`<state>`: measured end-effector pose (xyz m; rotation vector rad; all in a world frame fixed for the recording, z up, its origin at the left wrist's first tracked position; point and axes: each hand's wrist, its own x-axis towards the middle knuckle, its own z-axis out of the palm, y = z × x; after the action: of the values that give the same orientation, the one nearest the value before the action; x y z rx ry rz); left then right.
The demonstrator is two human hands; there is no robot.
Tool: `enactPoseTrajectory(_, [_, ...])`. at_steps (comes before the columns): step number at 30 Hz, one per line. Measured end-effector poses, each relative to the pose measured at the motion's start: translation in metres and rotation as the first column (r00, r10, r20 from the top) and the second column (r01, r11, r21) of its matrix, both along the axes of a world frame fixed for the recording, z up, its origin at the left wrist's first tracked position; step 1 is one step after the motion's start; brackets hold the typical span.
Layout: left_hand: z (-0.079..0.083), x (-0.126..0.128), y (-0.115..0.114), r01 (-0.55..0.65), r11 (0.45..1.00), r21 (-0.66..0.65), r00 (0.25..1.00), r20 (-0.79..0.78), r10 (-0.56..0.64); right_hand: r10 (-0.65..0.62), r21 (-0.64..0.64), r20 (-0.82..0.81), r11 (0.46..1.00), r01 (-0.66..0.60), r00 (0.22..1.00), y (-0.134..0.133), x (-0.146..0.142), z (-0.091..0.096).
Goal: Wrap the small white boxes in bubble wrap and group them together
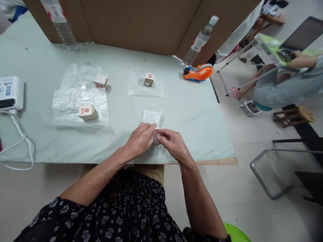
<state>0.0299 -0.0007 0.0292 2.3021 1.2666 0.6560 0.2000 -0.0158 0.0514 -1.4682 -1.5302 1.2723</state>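
R hand (171, 142) fingers pinch clear bubble wrap (152, 117) at desk's (201, 128) near edge, L hand (141, 138) against it, can't tell if L fingers grip.

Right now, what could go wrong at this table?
The small shiny bundle between the left hand and right hand could slip loose. The orange tape dispenser sits near the right edge of the table, so a bump might knock it off.
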Motion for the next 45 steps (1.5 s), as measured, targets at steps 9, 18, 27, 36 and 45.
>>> enactPoseTrajectory(9, [-0.017,-0.001,-0.007,-0.087,0.995,-0.039,0.928,0.359,0.096,0.127,0.243,0.568,0.918,-0.313,0.813,0.002,-0.001,0.003])
enactPoseTrajectory(18, [-0.004,0.009,-0.008,-0.287,0.922,-0.262,0.858,0.357,0.368,0.216,0.138,0.615,0.918,-0.373,0.758,0.008,0.002,0.012])
enactPoseTrajectory(27, [-0.006,0.021,-0.009,-0.343,0.922,-0.18,0.876,0.292,0.383,0.393,0.153,0.252,0.886,-0.437,0.884,0.044,0.026,0.003])
enactPoseTrajectory(36, [-0.007,0.03,-0.01,-0.384,0.917,-0.106,0.894,0.204,0.398,0.296,0.136,0.083,0.943,-0.305,0.952,0.056,0.034,-0.005])
enactPoseTrajectory(45, [-0.002,0.028,-0.012,-0.341,0.932,-0.118,0.914,0.191,0.359,-0.09,-0.227,0.005,0.97,0.088,0.996,0.087,0.017,-0.022])
